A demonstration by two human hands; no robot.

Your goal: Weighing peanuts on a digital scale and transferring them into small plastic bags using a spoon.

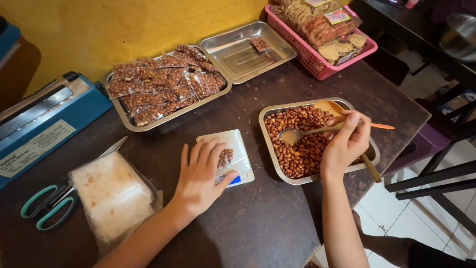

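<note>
Reddish-brown peanuts in a small clear bag (226, 157) sit on the white pocket scale (233, 149), just beside my left hand (201, 176); its fingers (214, 154) lie spread and flat, the nearest touching the bag, gripping nothing. Pressing on the platform like this could, I judge, skew the weighing or push the bag off. My right hand (347, 141) pinches a metal spoon (297, 134) over the steel tray of loose peanuts (302, 144); a tilt could scatter nuts onto the dark bench (258, 223). Filled packets (158, 82) fill a farther tray.
</note>
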